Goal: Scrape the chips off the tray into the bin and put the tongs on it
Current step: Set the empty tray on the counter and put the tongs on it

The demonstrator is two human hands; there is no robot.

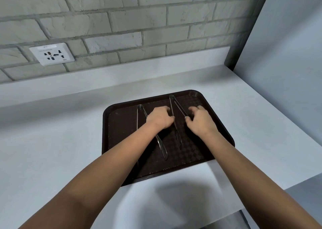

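Soft, even, cool light fills the scene, bright enough to show the counter (52, 141) clearly. It seems to come from above: a blurred grey shadow pools on the near counter between the forearms, and dark shadows sit under them on the tray (221, 133). No harsh glare. The wide lens bends the brick wall (122, 19) lines toward the edges. The near forearms look slightly soft.

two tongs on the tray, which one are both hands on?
The right-hand tongs, hinge near the tray's far right corner: left hand and right hand each touch an arm. The left tongs pass under the left wrist.
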